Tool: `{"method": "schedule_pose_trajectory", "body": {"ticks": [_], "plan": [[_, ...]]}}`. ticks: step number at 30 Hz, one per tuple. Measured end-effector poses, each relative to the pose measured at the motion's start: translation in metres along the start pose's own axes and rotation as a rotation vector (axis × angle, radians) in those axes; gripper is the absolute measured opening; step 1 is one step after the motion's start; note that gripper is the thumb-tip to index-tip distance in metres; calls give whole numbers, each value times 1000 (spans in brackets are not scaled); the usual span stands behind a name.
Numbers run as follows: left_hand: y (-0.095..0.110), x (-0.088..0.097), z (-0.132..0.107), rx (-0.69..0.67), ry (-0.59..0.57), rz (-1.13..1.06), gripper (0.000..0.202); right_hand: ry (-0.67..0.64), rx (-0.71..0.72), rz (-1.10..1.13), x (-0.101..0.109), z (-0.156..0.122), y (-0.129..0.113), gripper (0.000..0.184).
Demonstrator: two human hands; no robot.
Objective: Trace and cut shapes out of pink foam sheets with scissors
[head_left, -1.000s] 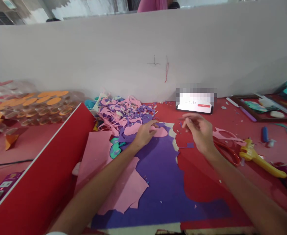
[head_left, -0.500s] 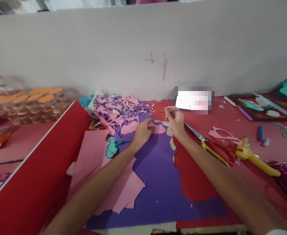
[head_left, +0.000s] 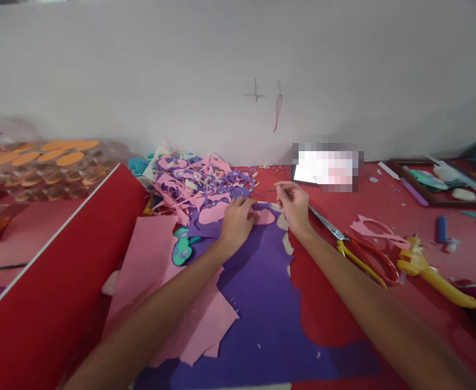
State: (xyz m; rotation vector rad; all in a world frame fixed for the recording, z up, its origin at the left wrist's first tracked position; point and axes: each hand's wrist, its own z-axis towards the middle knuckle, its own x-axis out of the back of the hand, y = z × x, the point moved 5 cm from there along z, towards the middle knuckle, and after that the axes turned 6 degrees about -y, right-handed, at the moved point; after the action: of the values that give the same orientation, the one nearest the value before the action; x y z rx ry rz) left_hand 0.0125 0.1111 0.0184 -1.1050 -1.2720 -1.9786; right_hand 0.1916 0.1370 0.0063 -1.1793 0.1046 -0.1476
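My left hand (head_left: 236,221) lies fingers-down on a small pink cut-out shape (head_left: 265,216) that rests on a large purple sheet (head_left: 262,303). Its fingers are curled and pressed on the paper. My right hand (head_left: 294,205) hovers just right of the shape, fingertips pinched on a thin dark stick or pen whose tip points left; I cannot make out what it is. A heap of pink and purple paper scraps (head_left: 199,181) lies just behind my left hand.
Red-and-yellow scissors (head_left: 355,246) and a yellow glue gun (head_left: 432,268) lie to the right. A phone (head_left: 327,168) leans on the white partition. A red board (head_left: 51,292) slopes at left, with orange ovals (head_left: 54,157) under clear plastic. A tray (head_left: 441,181) sits far right.
My right hand has moved left from near the scissors to beside the pink shape, still pinching the thin object. My left hand stays on the shape.
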Motion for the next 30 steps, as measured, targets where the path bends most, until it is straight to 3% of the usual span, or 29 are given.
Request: {"method": "schedule_pose_trajectory", "body": {"ticks": [3, 7, 9, 14, 21, 30], "plan": [[13, 1, -6, -147, 4, 235, 28, -18, -23, -36, 0, 0, 0, 28], [39, -10, -19, -348, -201, 407, 22, -36, -27, -50, -1, 0, -1, 31], [48, -14, -26, -314, -241, 504, 26, -55, -39, -51, -3, 0, -2, 32], [61, -19, -38, -221, -208, 656, 38, -115, -33, -100, -9, 0, -6, 27], [59, -19, -39, -190, -219, 698, 40, -223, -6, -152, -18, -2, -8, 11], [59, -16, -39, -144, -261, 700, 48, -395, -6, -217, -27, -6, -6, 11]]}}
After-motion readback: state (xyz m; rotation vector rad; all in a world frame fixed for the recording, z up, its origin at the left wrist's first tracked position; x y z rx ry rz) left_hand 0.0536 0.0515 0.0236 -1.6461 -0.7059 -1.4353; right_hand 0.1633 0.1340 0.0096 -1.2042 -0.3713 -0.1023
